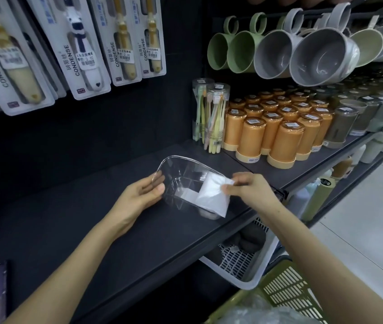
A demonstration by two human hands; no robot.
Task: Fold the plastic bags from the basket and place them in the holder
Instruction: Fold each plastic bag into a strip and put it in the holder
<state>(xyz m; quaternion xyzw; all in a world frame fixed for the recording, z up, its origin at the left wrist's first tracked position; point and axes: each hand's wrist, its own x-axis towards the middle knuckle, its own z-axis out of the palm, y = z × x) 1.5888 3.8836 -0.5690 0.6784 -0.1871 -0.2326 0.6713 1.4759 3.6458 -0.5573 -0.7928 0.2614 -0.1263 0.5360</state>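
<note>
Folded bag [211, 199] likely handles light, limp and slippery; right hand [249, 188] pinches its upper corner. Left hand [136, 197] grips the stiff clear holder [179, 157] by its wall.

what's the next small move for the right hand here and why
Probably push the folded bag down into the clear holder and let go: the right hand pinches its top corner, the bag looks only partly in, and the left hand grips the holder's wall.
</note>
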